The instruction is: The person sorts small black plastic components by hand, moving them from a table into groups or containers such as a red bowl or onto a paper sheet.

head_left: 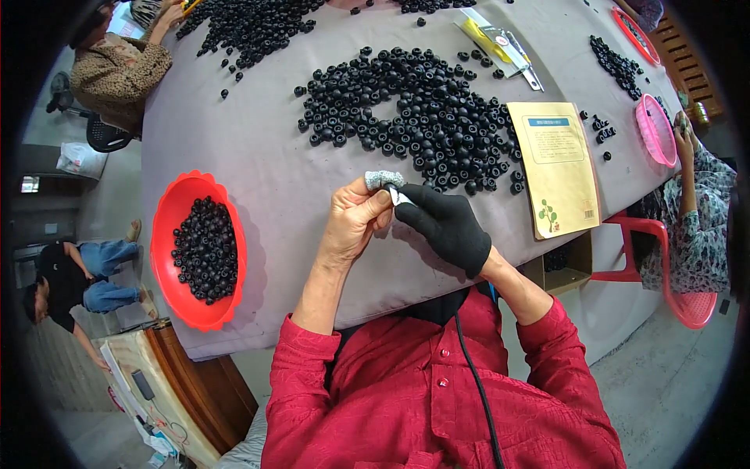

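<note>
My left hand (355, 216) is bare, with a grey speckled cover (384, 180) around its index fingertip. Its thumb and fingers are pinched together just in front of the pile. My right hand (447, 229), in a black glove, meets it there with its fingers closed. A small white piece (401, 197) shows between the two hands; whether it is held or is wrapped on a finger, I cannot tell. What the fingertips grip is mostly hidden. Beyond them spreads a pile of small round black parts with holes (426, 102). To the left, a red scalloped basket (173, 266) holds more black parts.
A yellow-brown paper envelope (551, 172) lies right of the pile. Past the pile is a clear packet (500, 47) with a yellow item. A pink basket (655, 130) stands at the right edge. People sit at left (117, 74) and right (683, 227) of the grey-covered table (258, 117).
</note>
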A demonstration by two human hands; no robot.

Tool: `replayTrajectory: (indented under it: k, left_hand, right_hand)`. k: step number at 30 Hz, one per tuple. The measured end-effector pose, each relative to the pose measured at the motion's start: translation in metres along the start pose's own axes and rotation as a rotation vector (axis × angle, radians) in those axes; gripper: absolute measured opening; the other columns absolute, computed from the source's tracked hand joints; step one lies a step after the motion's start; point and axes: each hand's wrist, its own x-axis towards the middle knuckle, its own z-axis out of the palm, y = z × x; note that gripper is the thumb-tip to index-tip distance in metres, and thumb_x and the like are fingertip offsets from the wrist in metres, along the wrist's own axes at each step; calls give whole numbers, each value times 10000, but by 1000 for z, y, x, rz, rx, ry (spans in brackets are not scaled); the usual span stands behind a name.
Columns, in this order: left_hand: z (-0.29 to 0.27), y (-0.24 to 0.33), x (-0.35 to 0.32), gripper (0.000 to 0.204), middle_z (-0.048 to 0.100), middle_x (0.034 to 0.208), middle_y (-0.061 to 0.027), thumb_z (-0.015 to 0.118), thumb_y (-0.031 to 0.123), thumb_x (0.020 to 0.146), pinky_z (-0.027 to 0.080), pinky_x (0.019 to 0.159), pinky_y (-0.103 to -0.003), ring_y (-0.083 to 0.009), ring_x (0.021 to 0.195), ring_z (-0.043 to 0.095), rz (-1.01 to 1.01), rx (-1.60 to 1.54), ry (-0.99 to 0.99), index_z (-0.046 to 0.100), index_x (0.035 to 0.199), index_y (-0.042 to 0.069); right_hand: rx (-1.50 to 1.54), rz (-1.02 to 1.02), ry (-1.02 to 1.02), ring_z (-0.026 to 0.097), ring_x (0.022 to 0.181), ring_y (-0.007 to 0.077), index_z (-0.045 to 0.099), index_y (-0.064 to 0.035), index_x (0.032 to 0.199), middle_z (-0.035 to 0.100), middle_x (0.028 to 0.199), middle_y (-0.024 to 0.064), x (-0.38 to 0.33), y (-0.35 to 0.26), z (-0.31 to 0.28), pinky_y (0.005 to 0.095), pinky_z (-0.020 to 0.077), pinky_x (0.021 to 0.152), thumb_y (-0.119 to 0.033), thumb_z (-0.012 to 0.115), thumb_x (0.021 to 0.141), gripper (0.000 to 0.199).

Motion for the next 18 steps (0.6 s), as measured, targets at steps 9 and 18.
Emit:
replayTrajectory:
  k: [9, 18]
  left_hand:
    - [1, 1, -1, 154, 541, 631, 16, 574, 95, 876, 320, 415, -175, -38, 497, 451, -18, 19, 6, 622, 999, 16]
    - [-1, 2, -2, 152, 530, 610, 12, 570, 85, 876, 314, 399, -183, -42, 474, 445, -21, 55, 11, 624, 998, 14]
  right_hand:
    - [-92, -120, 10, 632, 740, 187, 568, -62, 1146, 632, 872, 137, -1, 1, 0, 294, 486, 660, -183, 577, 864, 308]
    - [2, 18, 19, 628, 714, 162, 578, -71, 1137, 634, 836, 118, 0, -3, 2, 277, 483, 633, -194, 586, 857, 306]
